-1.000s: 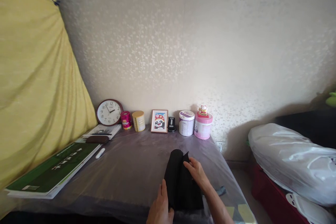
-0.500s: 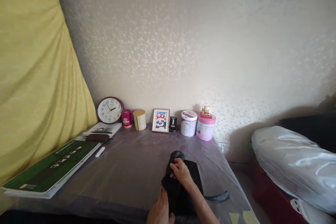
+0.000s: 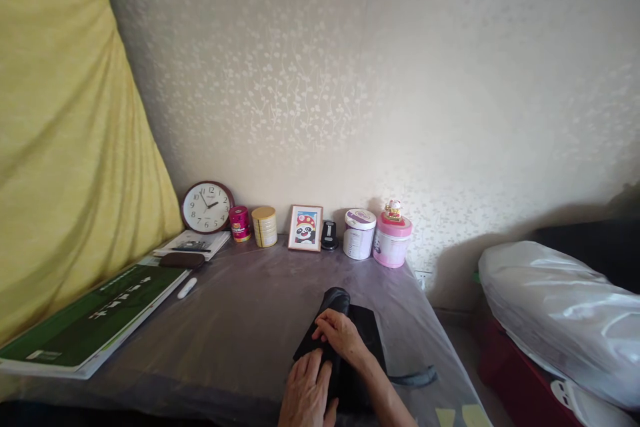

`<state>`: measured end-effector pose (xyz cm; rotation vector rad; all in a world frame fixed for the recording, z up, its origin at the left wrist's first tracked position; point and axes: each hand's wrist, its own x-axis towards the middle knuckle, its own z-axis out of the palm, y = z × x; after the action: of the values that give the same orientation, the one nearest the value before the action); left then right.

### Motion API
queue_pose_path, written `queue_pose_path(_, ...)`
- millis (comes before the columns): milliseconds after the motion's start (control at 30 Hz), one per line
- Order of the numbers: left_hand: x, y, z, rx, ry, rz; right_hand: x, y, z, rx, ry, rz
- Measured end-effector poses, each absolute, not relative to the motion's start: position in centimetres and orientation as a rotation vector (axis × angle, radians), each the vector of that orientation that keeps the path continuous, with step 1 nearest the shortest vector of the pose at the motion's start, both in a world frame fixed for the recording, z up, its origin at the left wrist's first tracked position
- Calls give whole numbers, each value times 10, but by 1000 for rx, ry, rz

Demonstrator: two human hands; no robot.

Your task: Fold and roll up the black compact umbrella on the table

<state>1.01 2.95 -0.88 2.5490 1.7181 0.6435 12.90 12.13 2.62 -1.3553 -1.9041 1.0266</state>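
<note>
Near the front of the table lies a black folded piece of fabric (image 3: 367, 327), with a thick rolled part (image 3: 336, 300) along its left side. A dark grey strap (image 3: 415, 379) trails from it to the right. My left hand (image 3: 307, 383) rests on the lower left of the fabric, fingers stretched over it and thumb apart. Just above, my right hand (image 3: 343, 337) has its fingers curled onto the rolled part, gripping it. My hands and right forearm cover much of the fabric's middle.
Along the wall stand a clock (image 3: 207, 207), a pink can (image 3: 240, 223), a yellow can (image 3: 265, 227), a panda picture frame (image 3: 305, 229) and two lidded tubs (image 3: 359, 240). A green book (image 3: 95, 320) lies left. A plastic-covered bundle (image 3: 555, 307) sits beyond the right edge.
My left hand has moved up and turned over, from beside the fabric's left edge to on top of it. A black flap now sticks out further left. My right hand has shifted slightly left.
</note>
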Motion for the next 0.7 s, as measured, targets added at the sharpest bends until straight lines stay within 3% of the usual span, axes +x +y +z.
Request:
queue_pose_path(167, 6, 36, -27, 2517, 1714, 587, 128, 111, 33, -1284, -2040, 890)
queue_pose_path(433, 26, 38, -65, 2484, 1887, 525, 146, 103, 21, -1072, -2216, 391)
queue_pose_path(700, 27, 40, -72, 2404, 1849, 489, 154, 153, 0, -1165, -2238, 223)
